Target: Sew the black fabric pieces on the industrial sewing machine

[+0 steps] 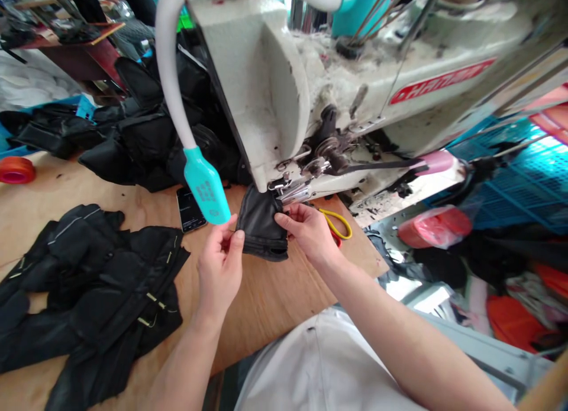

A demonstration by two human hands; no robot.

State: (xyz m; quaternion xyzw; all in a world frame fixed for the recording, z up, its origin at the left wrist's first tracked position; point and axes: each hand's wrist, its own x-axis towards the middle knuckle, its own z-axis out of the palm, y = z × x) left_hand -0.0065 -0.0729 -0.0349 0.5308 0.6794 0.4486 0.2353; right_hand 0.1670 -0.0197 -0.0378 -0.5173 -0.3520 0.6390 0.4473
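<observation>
A small black fabric piece [261, 225] with a zipper-like band along its near edge lies under the head of a sewing machine [284, 91]. My left hand [222, 254] pinches its left edge between thumb and fingers. On the opposite side my right hand [307, 226] grips the right edge, close to the metal presser parts [295, 193]. The needle itself cannot be made out. Just above my left hand hangs the turquoise head of a gooseneck lamp [206, 186].
Black sewn pieces [97, 281] spread over the wooden table [266, 293] at left, with a black heap [137, 139] behind. A phone [190, 210], yellow-handled scissors [337, 222] and an orange tape roll [16, 170] lie on the table. Blue crates [510, 180] stand at right.
</observation>
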